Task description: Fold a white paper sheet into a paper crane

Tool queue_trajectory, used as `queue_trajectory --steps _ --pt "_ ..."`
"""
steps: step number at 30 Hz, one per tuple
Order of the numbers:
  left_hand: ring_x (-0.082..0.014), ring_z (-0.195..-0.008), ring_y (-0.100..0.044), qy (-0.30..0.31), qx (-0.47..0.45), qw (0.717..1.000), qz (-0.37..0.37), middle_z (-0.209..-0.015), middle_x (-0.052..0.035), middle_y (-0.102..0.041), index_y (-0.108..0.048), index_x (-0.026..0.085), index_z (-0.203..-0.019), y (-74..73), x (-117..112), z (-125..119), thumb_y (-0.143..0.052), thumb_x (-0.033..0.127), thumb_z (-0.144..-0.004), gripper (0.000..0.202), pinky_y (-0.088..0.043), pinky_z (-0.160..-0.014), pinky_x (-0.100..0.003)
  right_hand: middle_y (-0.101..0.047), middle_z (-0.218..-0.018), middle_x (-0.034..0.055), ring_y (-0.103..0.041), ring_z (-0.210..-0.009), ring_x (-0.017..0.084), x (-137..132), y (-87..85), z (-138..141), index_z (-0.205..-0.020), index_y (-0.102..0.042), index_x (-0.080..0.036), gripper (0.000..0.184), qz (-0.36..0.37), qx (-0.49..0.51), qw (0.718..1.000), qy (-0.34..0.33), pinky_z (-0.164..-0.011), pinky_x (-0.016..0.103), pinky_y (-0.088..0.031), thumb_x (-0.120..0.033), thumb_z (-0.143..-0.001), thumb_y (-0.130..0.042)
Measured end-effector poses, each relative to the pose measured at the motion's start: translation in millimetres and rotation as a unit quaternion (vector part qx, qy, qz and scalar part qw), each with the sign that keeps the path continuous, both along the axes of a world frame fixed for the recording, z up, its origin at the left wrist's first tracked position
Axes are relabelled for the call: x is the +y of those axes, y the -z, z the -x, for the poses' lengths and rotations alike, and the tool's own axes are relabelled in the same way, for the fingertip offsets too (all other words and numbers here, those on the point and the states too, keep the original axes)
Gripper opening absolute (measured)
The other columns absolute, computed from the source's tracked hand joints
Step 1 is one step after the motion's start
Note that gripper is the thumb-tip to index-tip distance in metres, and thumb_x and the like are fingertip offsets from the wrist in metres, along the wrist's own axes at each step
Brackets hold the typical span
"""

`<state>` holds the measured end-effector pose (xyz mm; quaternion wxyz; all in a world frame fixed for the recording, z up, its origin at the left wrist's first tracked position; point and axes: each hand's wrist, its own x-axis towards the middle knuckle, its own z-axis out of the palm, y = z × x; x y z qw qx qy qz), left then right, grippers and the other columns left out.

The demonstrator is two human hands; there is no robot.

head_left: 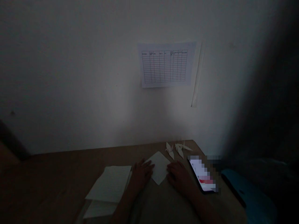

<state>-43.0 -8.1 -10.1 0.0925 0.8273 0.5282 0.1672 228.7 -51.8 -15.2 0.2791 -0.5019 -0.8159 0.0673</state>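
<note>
A white square of paper [160, 166] lies on the wooden table [70, 168], turned like a diamond. My left hand [142, 175] rests flat on its left edge with fingers stretched out. My right hand [177, 176] lies at the paper's right edge, its fingers curled down onto the table and the sheet; the dim light hides whether it pinches the paper. Behind the sheet lie folded white paper figures [175, 149].
A lit phone [202, 175] lies right of my right hand. A stack of white sheets [109, 186] sits at the left. A blue object [249, 193] is off the table's right edge. A printed grid sheet [165, 65] hangs on the wall.
</note>
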Motion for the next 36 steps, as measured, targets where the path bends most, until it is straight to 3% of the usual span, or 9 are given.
queue_trajectory --steps 4,8,14,18,22,27,30,33,36 --pt "-0.0391 -0.138 -0.048 0.023 -0.006 1.0 -0.011 -0.146 -0.0066 -0.065 -0.071 0.042 -0.132 -15.9 -10 -3 -0.083 0.055 -0.08 0.055 -0.029 -0.118 -0.065 -0.066 -0.139 0.0136 -0.055 -0.133 0.034 -4 -3.2 2 -0.124 -0.071 -0.021 0.037 0.002 -0.014 0.999 0.044 -0.122 0.057 -0.032 -0.033 -0.089 -0.071" --pt "-0.0388 -0.132 -0.052 0.041 0.0 0.999 -0.001 -0.135 -0.0078 -0.067 -0.071 0.044 -0.132 -25.5 -18 -7 -0.082 0.071 -0.073 0.065 -0.03 -0.117 -0.065 -0.061 -0.146 0.0175 -0.05 -0.139 0.039 -9 -10.3 3 -0.132 -0.068 -0.019 0.053 0.034 -0.029 0.997 0.058 -0.123 0.061 -0.03 -0.041 -0.085 -0.076" --pt "-0.0395 -0.147 -0.041 0.064 -0.002 0.998 -0.003 -0.157 -0.0057 -0.054 -0.069 0.041 -0.133 -14.6 -16 -9 -0.083 0.064 -0.077 0.062 -0.02 -0.123 -0.069 -0.049 -0.16 0.0138 -0.039 -0.15 0.036 -14 -12.4 2 -0.145 -0.06 -0.023 0.071 0.056 -0.037 0.997 -0.028 -0.129 0.061 -0.019 -0.055 -0.085 -0.077" --pt "-0.0391 -0.145 -0.045 0.066 0.001 0.998 0.002 -0.146 -0.0077 -0.064 -0.07 0.037 -0.132 -18.6 -19 -13 -0.08 0.061 -0.082 0.056 -0.018 -0.123 -0.072 -0.055 -0.156 0.0115 -0.046 -0.147 0.03 -13 -7.7 1 -0.143 -0.062 -0.024 0.053 0.046 -0.03 0.996 -0.064 -0.13 0.057 -0.02 -0.041 -0.093 -0.07" --pt "-0.0353 -0.131 -0.056 0.063 0.002 0.998 -0.015 -0.131 -0.0086 -0.068 -0.073 0.035 -0.128 -29.2 -26 -18 -0.083 0.056 -0.079 0.054 -0.024 -0.122 -0.066 -0.064 -0.147 0.0085 -0.054 -0.14 0.025 -9 -2.2 2 -0.128 -0.072 -0.025 0.033 0.018 -0.041 0.995 -0.086 -0.129 0.054 -0.026 -0.021 -0.097 -0.06" --pt "-0.0351 -0.127 -0.057 0.06 0.008 0.998 0.001 -0.13 -0.0084 -0.067 -0.072 0.035 -0.131 -34.2 -29 -18 -0.087 0.061 -0.073 0.065 -0.031 -0.12 -0.064 -0.073 -0.133 0.007 -0.064 -0.128 0.024 -1 3.8 1 -0.113 -0.078 -0.025 0.026 -0.008 -0.025 0.998 -0.062 -0.125 0.051 -0.034 -0.018 -0.1 -0.057" --pt "-0.0371 -0.13 -0.056 0.055 0.006 0.998 -0.005 -0.131 -0.0076 -0.068 -0.075 0.036 -0.126 -34.8 -30 -18 -0.089 0.066 -0.067 0.067 -0.025 -0.122 -0.067 -0.077 -0.123 0.0065 -0.068 -0.12 0.024 4 6.6 -3 -0.113 -0.078 -0.025 0.026 -0.007 -0.004 0.999 -0.047 -0.123 0.049 -0.037 -0.016 -0.099 -0.058" --pt "-0.0389 -0.136 -0.052 0.038 0.0 0.999 -0.011 -0.13 -0.0053 -0.071 -0.079 0.036 -0.114 -34.3 -28 -18 -0.089 0.061 -0.071 0.051 -0.012 -0.123 -0.073 -0.078 -0.117 0.0065 -0.071 -0.113 0.024 8 8.3 -6 -0.111 -0.077 -0.024 0.026 -0.001 0.01 1.0 -0.028 -0.121 0.049 -0.039 -0.015 -0.097 -0.057" --pt "-0.0377 -0.14 -0.05 0.015 -0.011 1.0 -0.01 -0.128 -0.0051 -0.074 -0.081 0.035 -0.106 -31.8 -25 -17 -0.082 0.05 -0.083 0.028 -0.008 -0.123 -0.074 -0.08 -0.107 0.0048 -0.072 -0.105 0.022 10 9.3 -9 -0.102 -0.077 -0.025 0.027 0.007 0.028 1.0 -0.013 -0.119 0.048 -0.041 -0.016 -0.099 -0.052"
